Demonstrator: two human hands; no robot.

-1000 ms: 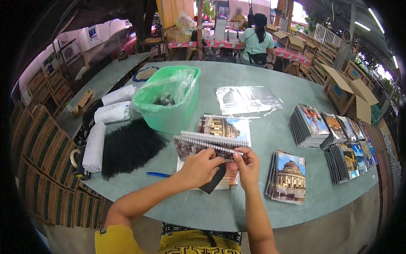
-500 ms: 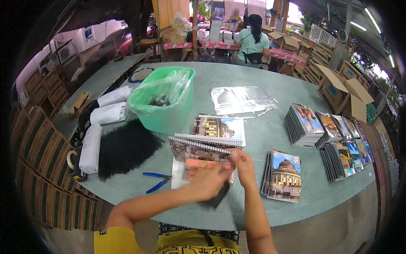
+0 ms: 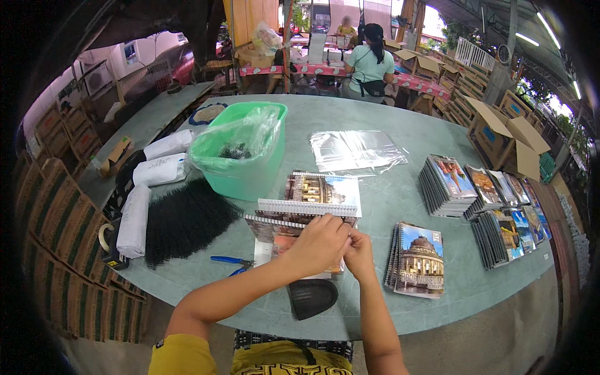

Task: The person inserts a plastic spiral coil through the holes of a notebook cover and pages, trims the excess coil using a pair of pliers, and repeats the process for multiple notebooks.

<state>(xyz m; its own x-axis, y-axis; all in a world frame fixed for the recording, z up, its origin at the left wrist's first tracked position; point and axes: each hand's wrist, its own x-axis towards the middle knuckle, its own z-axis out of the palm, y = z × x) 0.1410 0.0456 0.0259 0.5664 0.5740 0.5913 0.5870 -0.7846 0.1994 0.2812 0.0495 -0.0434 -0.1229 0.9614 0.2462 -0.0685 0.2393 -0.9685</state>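
A spiral-bound notebook (image 3: 267, 227) stands partly open in front of me, its coil edge up. Both hands meet at the right end of that coil. My left hand (image 3: 320, 244) is closed, its fingers curled over the coil and hiding much of the notebook. Pinched beside it, my right hand (image 3: 360, 253) grips at the same end; its fingertips are partly covered. More notebooks (image 3: 322, 190) with a domed building on the cover lie just behind. Blue-handled cutters (image 3: 232, 264) are half hidden by my left forearm. Below my hands lies a black rounded pad (image 3: 312, 299).
Left stand a green bin (image 3: 250, 169) with a plastic liner, a black heap of coils (image 3: 190, 219) and white wrapped bundles (image 3: 164, 169). Clear plastic sleeves (image 3: 356, 150) lie behind. Notebook stacks (image 3: 415, 259) and a cardboard box (image 3: 506, 137) are right. A person (image 3: 370, 62) sits beyond.
My left hand has moved up and right to meet the right hand at the coil's end. The black pad shows plainly now, and my left forearm covers part of the cutters.
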